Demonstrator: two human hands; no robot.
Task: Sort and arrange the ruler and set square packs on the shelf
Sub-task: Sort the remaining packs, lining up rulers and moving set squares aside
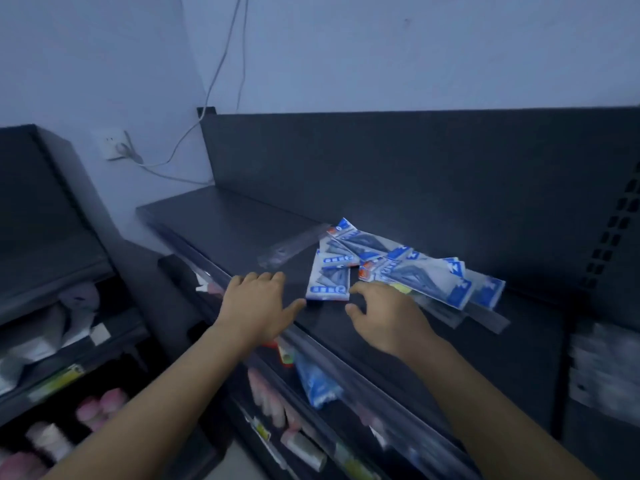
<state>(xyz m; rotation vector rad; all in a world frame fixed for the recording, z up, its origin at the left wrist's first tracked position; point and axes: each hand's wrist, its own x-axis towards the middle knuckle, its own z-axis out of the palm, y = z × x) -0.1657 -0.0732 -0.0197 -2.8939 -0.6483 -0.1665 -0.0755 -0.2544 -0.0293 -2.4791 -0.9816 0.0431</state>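
Note:
A loose heap of blue-and-white set square packs (pixel 398 261) lies on the dark top shelf (pixel 242 230). One small pack (pixel 329 278) sits at the heap's near left corner. A clear ruler sleeve (pixel 294 245) lies to the left of the heap, and more clear ruler packs (pixel 485 315) stick out at the right. My left hand (pixel 258 306) hovers over the shelf's front edge, fingers spread, thumb pointing at the small pack. My right hand (pixel 384 317) is just right of that pack, fingers loosely bent, holding nothing.
Lower shelves below hold pink bottles (pixel 100 407), a blue packet (pixel 317 382) and other goods. A second dark shelf unit (pixel 41 216) stands at the left. A wall socket with a white cable (pixel 119 148) is behind. The shelf's back panel (pixel 415 174) rises behind the heap.

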